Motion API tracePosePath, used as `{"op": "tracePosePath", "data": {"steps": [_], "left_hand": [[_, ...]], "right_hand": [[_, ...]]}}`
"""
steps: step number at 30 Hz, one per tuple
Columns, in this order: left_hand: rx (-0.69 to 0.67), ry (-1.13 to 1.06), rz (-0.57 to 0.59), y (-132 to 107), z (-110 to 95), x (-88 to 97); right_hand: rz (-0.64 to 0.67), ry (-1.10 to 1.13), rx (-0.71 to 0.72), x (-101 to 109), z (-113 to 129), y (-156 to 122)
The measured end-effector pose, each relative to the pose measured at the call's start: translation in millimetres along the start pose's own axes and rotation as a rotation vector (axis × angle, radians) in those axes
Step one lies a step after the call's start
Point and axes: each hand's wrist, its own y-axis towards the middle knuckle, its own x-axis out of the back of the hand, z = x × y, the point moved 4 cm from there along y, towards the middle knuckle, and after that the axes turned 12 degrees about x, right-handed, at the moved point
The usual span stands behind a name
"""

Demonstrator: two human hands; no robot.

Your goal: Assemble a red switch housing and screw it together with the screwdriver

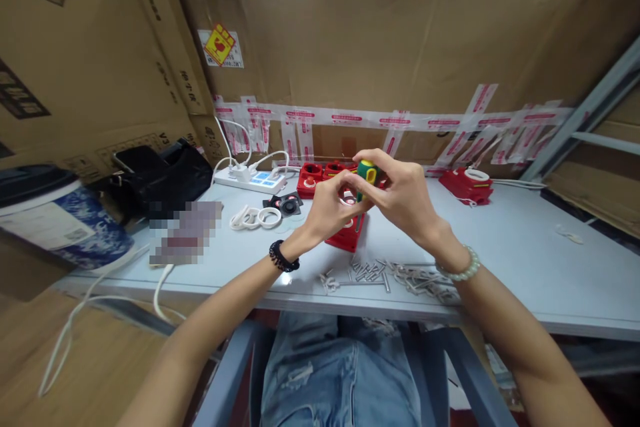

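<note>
A screwdriver (369, 172) with a green and yellow handle stands nearly upright over the work. My right hand (407, 197) is closed round its handle. My left hand (327, 207) meets it from the other side, its thumb and fingers pinched at the lower end of the handle. Beneath both hands lies a red plastic housing (345, 240) with white parts on it, partly covered by my fingers. The screwdriver's tip is too small to make out. Nearer to me is a pile of metal screws (367, 271), with an L-shaped hex key (367, 283) beside it.
More red housings (309, 187) stand behind my hands, and another red housing (466, 187) is at the right. White rings (270, 217), black round parts (287, 205) and a power strip (253, 179) lie left. Small white pieces (423, 280) lie near the front edge. Cardboard walls (390, 33) the back.
</note>
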Motion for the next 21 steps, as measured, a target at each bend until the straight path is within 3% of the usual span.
{"op": "tracePosePath", "data": {"steps": [2,7,9,12,14,21], "left_hand": [[0.009,-0.021,0.042,2,-2,-1.3],[0.04,-0.024,0.237,3,-11,-1.2],[0.042,0.039,0.202,1,-13,1.6],[0.05,0.062,0.037,1,-13,6.4],[0.053,0.038,-0.015,1,-11,6.9],[0.037,0.054,0.123,-2,-4,7.1]], "right_hand": [[-0.01,-0.03,-0.013,0,-1,-1],[0.051,0.292,0.006,1,-5,-3],[-0.019,0.256,-0.004,3,-7,-2],[-0.152,0.049,-0.032,4,-9,-2],[-0.171,-0.029,-0.04,3,-10,-3],[-0.017,0.37,-0.025,-3,-13,-6]]}}
